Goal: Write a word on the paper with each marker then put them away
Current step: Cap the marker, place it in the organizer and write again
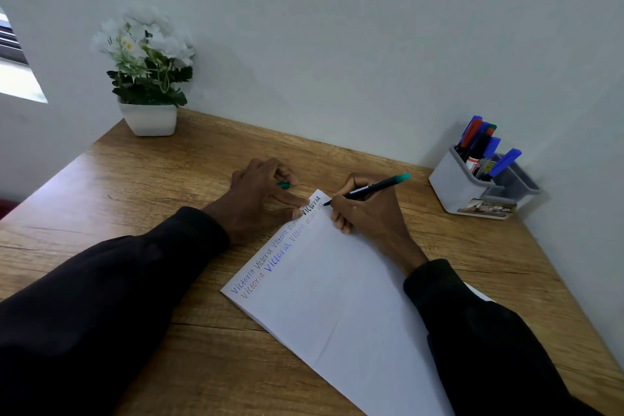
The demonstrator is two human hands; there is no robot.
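A white sheet of paper (337, 300) lies at an angle on the wooden desk, with the word "Victoria" written several times in two rows along its far edge. My right hand (368, 213) grips a black marker with a green end (374, 186), its tip touching the paper's far corner. My left hand (260, 199) presses its fingertips on the paper's edge and holds a green marker cap (283, 185) between its fingers. A grey holder (462, 186) at the back right contains several markers (479, 145) with blue, red, green and black caps.
A white pot of white artificial flowers (148, 78) stands at the desk's back left corner. The wall runs along the desk's far edge and right side. Bare wooden desk surface (135, 186) lies left of the paper.
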